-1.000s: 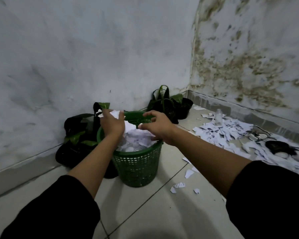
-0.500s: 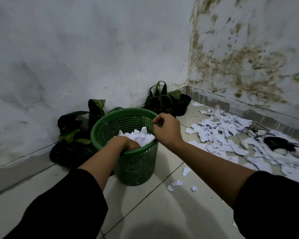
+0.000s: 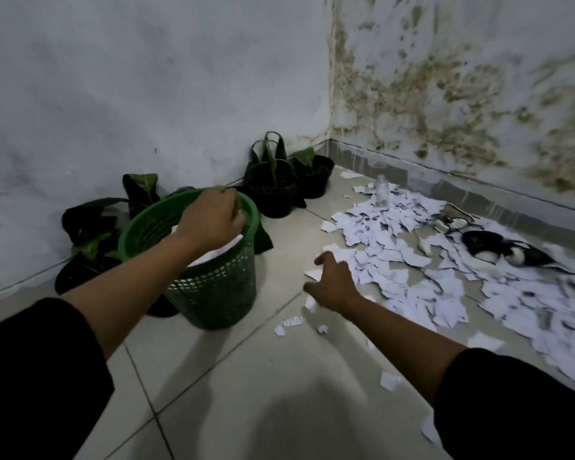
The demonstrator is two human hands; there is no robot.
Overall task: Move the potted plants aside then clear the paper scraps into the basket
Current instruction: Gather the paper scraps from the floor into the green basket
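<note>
The right hand (image 3: 334,282), off the basket rim it was gripping half a second ago, is now reaching with loosely spread, empty fingers toward the paper scraps (image 3: 409,260) heaped on the floor. The left hand (image 3: 210,220), no longer pressing paper down, is curling over the far rim of the green basket (image 3: 213,287); whether it actually grips is unclear. Potted plants (image 3: 273,184) are sitting against the wall, so another scoop seems next.

Corner of a tiled floor (image 3: 246,376). Your left hand (image 3: 210,220) sits over the mouth of the green basket (image 3: 213,290), which holds white paper. Your right hand (image 3: 334,283), fingers spread, is low at the near edge of the paper scraps (image 3: 395,260). Potted plants (image 3: 273,184) stand along the wall behind the basket.
</note>
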